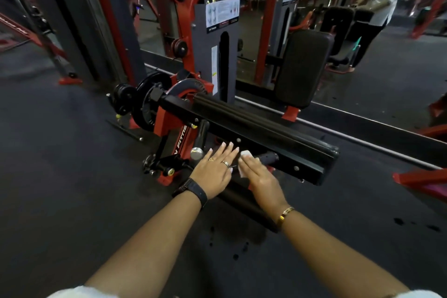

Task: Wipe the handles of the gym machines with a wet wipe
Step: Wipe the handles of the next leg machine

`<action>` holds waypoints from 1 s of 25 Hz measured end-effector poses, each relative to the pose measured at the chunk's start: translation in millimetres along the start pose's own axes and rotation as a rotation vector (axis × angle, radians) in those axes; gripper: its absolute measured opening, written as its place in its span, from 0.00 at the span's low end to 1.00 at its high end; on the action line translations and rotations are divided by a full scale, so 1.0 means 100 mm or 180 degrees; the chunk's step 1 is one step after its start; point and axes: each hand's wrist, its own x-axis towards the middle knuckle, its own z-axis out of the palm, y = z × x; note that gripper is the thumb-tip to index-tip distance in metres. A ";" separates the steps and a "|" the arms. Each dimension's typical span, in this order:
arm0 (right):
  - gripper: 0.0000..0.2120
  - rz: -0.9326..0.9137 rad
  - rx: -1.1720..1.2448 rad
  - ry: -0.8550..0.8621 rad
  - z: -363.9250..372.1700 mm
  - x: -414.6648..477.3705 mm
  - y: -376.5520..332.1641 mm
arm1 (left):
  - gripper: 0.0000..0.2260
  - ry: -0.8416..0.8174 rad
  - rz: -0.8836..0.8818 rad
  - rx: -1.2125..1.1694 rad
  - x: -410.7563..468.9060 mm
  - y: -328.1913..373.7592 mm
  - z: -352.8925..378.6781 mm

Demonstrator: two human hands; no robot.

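Wiping looks in hand: R hand (260,176) lies w/ near-straight fingers over the wipe (245,154), pressing it on the handle (269,158), which pokes out at 3 o'clock from the fingertips, just under the bar (266,133); thumb hidden. L hand (215,172), at 9 o'clock of it, is flat, fingers straight, holding nothing. Next prob. calls for wrapping the wipe round the handle & sliding toward 3 o'clock over the bare end.
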 end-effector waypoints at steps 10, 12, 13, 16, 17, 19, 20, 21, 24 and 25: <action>0.26 0.0651 0.0206 0.0447 0.12 -0.04 -0.10 | 0.27 0.0188 -0.0127 -0.0848 -0.01 0.03 0.08; 0.27 0.0276 0.0257 0.0323 0.11 -0.04 -0.14 | 0.25 0.0221 -0.0185 -0.0861 -0.01 0.05 0.07; 0.28 0.0185 0.0164 0.0252 0.07 -0.05 -0.03 | 0.26 0.0228 -0.0187 -0.0853 -0.01 0.05 0.07; 0.32 0.0669 -0.0017 0.0148 -0.02 -0.11 0.34 | 0.26 0.0215 -0.0183 -0.0859 -0.02 0.06 0.05; 0.31 0.1049 0.0041 0.0206 -0.03 -0.11 0.38 | 0.26 0.0193 -0.0193 -0.0868 -0.02 0.06 0.05; 0.28 0.1653 0.0278 0.0394 0.00 -0.05 0.25 | 0.26 0.0172 -0.0215 -0.0875 -0.01 0.06 0.06; 0.28 0.1710 0.0435 0.0501 0.03 -0.02 0.11 | 0.26 0.0168 -0.0226 -0.0879 -0.02 0.05 0.07; 0.29 0.1587 0.0610 0.0561 0.06 0.00 -0.07 | 0.26 0.0154 -0.0231 -0.0902 -0.02 0.05 0.07; 0.33 0.0747 0.0843 0.0316 0.20 -0.16 -0.50 | 0.26 0.0081 -0.0202 -0.1005 0.00 0.02 0.06; 0.35 0.0657 0.0837 0.0246 0.21 -0.22 -0.49 | 0.27 0.0055 -0.0185 -0.0974 0.00 0.00 0.06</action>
